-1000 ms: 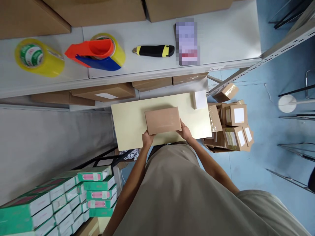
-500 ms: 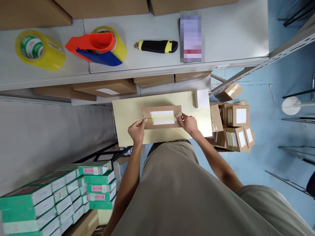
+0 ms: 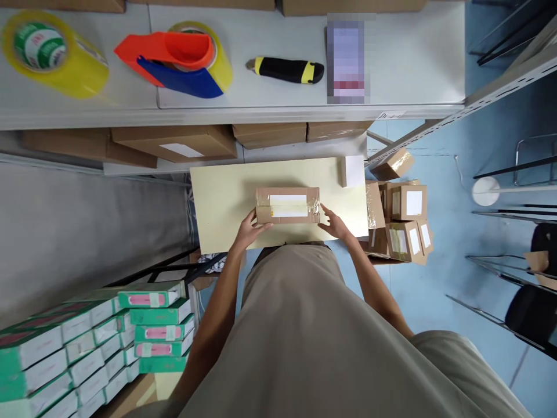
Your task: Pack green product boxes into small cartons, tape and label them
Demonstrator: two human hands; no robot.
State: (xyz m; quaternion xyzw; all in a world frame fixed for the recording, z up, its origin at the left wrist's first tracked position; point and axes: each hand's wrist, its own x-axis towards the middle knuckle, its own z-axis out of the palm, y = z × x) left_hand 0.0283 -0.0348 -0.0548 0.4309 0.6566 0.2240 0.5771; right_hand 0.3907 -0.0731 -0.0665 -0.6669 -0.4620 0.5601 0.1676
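Observation:
A long cardboard box (image 3: 263, 215) with a white label (image 3: 288, 200) lies on the pale yellow tabletop (image 3: 226, 203). Clear tape runs lengthwise across the label and wraps the right end. My left hand (image 3: 249, 232) grips the box's left end, its thumb along the near edge and its fingers at the side. At the opposite end, my right hand (image 3: 334, 225) holds the near right corner between thumb and fingers. A small white stack, perhaps of labels (image 3: 353, 171), sits at the tabletop's far right corner.
On the grey shelf (image 3: 278, 96) ahead lie tape rolls (image 3: 82, 69), a red-and-blue tape dispenser (image 3: 174, 64), a utility knife (image 3: 287, 69) and a blurred phone-like object (image 3: 347, 61). Taped cartons (image 3: 402, 232) are heaped at right; green-and-white boxes (image 3: 87, 354) are stacked at lower left.
Both hands have left the tape on top of the box and shifted to its two ends. The tape now lies flat over the label. The camera view has shifted slightly.

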